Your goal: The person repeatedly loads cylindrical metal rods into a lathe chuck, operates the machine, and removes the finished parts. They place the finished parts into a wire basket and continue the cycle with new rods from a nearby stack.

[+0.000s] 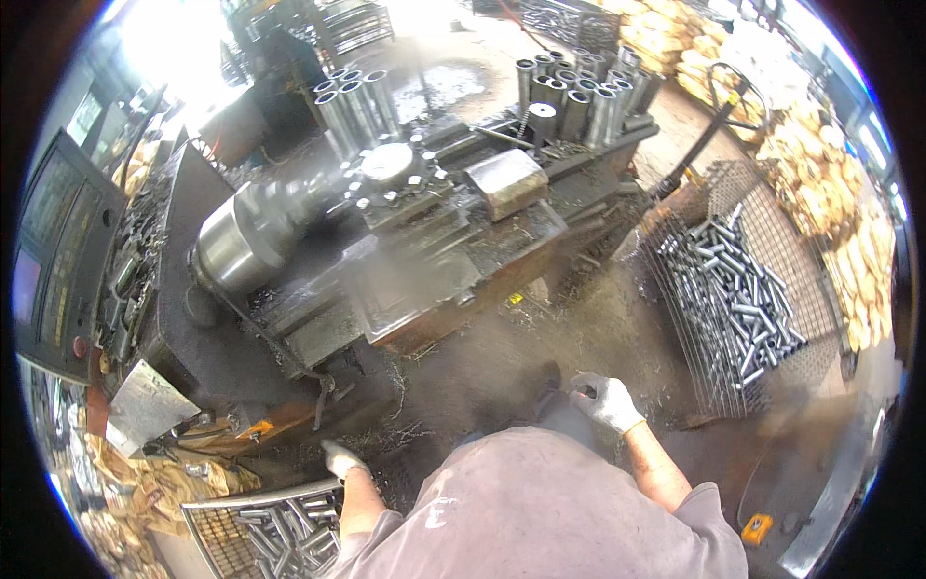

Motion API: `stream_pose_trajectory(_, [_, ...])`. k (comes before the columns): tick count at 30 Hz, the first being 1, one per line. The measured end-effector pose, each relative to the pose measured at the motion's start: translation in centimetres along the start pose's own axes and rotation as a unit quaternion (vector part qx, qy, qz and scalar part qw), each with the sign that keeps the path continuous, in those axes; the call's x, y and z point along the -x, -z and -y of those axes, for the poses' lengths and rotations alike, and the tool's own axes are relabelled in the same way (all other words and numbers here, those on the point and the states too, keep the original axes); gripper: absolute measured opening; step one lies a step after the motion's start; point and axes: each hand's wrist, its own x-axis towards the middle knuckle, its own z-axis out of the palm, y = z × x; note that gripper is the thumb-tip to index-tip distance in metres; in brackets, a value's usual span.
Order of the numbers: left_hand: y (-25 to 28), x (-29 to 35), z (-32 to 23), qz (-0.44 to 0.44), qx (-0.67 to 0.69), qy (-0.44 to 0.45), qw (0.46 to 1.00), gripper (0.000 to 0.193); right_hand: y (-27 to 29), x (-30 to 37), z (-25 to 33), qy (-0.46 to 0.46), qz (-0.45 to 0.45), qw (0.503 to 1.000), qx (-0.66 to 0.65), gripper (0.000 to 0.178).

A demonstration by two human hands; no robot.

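My left hand [342, 458] wears a grey glove and hangs low by the front of a metal lathe [386, 261], just above a wire basket [256, 526] holding several short steel tubes; I cannot tell whether it holds anything. My right hand [605, 399], also gloved, hangs at my side over the dirty floor with fingers loosely curled and nothing visible in it. The lathe's round chuck [236, 241] looks blurred, as if spinning. Upright steel tubes [355, 101] stand in groups on the machine's far side.
A wire crate [733, 309] full of steel tubes stands on the floor at my right. A control panel [53, 251] is at the far left. More upright tubes [579, 92] stand behind the machine. Stacked sacks [830, 193] line the right side.
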Motion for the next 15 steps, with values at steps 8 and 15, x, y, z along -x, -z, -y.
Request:
stream_pose_trajectory(8, [9.1,-4.1,-5.9,-0.333,0.1,-0.114,0.931,0.059,5.2,-14.7,9.0,0.149,0.102,0.983,-0.037,0.039])
stream_pose_trajectory(15, [12.3,-0.6,-11.4,-0.309,0.063,-0.081,0.945,0.052,12.6,-25.5,17.3,0.193,0.103,0.966,-0.14,0.04])
